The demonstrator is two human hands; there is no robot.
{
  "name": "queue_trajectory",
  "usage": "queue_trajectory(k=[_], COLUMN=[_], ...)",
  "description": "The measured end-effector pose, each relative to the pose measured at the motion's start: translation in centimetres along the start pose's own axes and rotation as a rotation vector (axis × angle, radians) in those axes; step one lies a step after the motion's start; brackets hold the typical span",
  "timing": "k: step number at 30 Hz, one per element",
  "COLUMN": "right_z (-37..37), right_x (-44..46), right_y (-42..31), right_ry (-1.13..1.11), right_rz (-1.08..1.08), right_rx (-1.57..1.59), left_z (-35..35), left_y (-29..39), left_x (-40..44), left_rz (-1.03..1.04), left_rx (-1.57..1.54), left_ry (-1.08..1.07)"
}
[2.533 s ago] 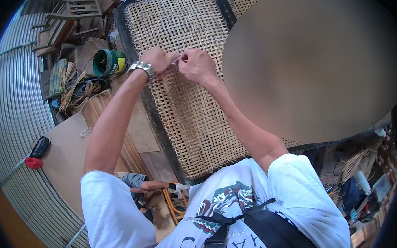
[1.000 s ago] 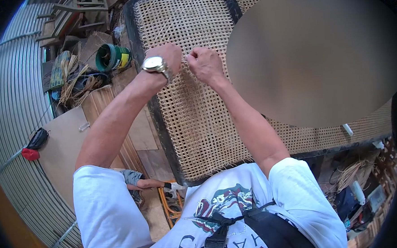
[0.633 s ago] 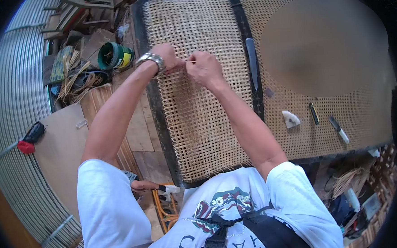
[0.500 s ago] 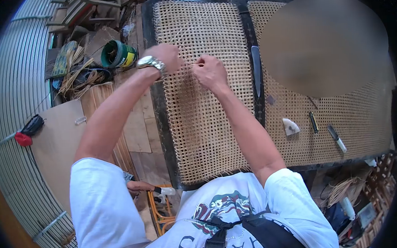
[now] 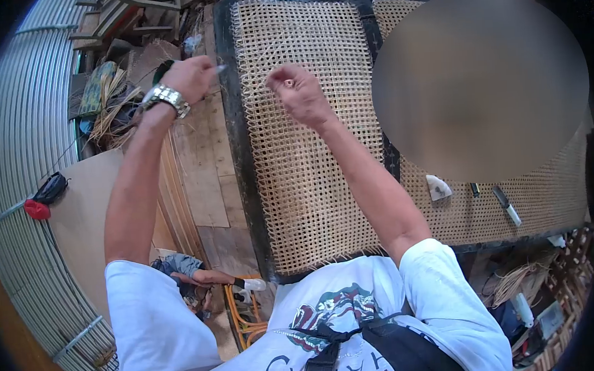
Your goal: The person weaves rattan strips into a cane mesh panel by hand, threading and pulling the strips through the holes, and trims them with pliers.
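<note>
My left hand (image 5: 194,79), with a metal wristwatch (image 5: 166,100) on the wrist, is raised just outside the left edge of the black frame (image 5: 240,161). Its fingers are closed, and a small pale thing, smeared by motion, shows at the fingertips. Over the upper part of the woven cane panel (image 5: 317,191) is my right hand (image 5: 300,96). Its fingers are curled in a pinch; what they hold, if anything, is too small to make out. The open-mesh cane fills the frame's left section, with short strand ends along its edges.
A white-handled knife (image 5: 507,206), a white wedge-shaped piece (image 5: 438,187) and a partly hidden dark tool (image 5: 475,189) lie on the right cane section. A blurred patch covers much of that side. Cane strips (image 5: 107,94) lie at left. Another person's leg (image 5: 214,277) shows below.
My left hand has swung left from above the cane to outside the frame. My right hand has shifted slightly up and left. The blurred patch now hides the long blue-grey blade.
</note>
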State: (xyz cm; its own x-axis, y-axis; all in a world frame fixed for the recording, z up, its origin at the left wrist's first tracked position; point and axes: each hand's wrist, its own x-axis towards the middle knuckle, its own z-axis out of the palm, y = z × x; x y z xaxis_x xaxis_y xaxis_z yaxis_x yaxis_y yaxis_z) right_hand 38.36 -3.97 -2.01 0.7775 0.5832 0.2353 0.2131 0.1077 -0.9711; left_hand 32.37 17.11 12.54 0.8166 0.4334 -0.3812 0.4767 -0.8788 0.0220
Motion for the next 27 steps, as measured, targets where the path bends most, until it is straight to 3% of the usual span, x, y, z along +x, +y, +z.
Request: queue_trajectory(k=[1,4,5,6,8,12,17,22,27], right_z=[-0.3,-3.1,-3.7,-3.9,-4.0,-3.3,-2.7,-2.4,-2.2], right_x=[0.3,0.4,0.1,-0.3,-0.9,-0.3,-1.1,-1.4,-1.1], right_y=[-0.8,-2.1,-0.5,0.1,1.4,-0.2,-0.1,0.0,0.8], right_ry=[0.007,0.195,0.141,0.146,-0.082,-0.084,0.045,0.029,-0.077], right_rz=[0.272,0.459,0.588,0.585,0.658,0.722,0.581,0.483,0.527], right_rx=[0.521,0.500,0.256,0.252,-0.162,-0.338,-0.384,-0.475,-0.383], left_z=[1.0,4.2,4.8,4.8,4.8,4.9,3.5,5.2,6.3], left_y=[1.2,3.4,4.0,5.1,6.8,8.3,10.8,11.1,9.7], left_x=[-0.2,0.1,0.3,0.3,0.2,0.8,0.8,1.4,0.2], left_rz=[0.037,0.142,0.183,0.190,0.162,0.203,0.235,0.301,0.182], left_rx=[-0.050,-0.050,-0.028,-0.029,0.100,0.293,0.433,0.394,0.239], left_ry=[-0.033,-0.067,-0.081,-0.079,-0.184,-0.250,-0.268,-0.211,-0.167])
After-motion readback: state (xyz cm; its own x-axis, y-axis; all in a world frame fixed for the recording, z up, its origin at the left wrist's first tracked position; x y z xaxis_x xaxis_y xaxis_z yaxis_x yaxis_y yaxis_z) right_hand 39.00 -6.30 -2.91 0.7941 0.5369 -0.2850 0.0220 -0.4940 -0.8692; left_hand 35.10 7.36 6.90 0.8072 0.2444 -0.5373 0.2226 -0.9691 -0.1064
